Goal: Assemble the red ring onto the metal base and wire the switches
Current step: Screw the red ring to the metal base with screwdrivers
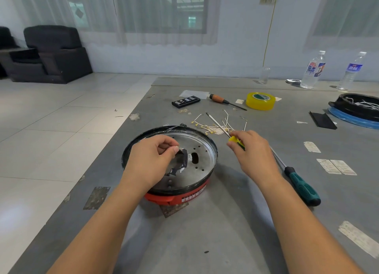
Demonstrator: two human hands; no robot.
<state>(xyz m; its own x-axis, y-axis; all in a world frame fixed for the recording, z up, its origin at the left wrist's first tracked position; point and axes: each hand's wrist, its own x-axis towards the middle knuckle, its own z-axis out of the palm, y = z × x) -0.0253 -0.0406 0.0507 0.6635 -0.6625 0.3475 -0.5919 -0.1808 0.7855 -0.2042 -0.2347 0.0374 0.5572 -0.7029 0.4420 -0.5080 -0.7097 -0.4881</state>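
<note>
Left hand [152,160] over metal base [202,150], fingers pinching small dark part [181,158]; part's nature unclear, hand hides much of it. Right hand [251,150] grips yellow-handled screwdriver [235,139], shaft pointing up-left over loose wires [213,125]. Metal base sits mid-bench inside black rim; red ring [184,197] around its lower edge, near side only visible. Green screwdriver [301,184] right of hand. Grey bench [205,232] carries yellow tape roll [260,101], bit case [186,101], two water bottles [312,69]. Black pan [356,107] cut off at right. Tiled floor [51,130], dark armchair [51,54], curtained windows behind.
</note>
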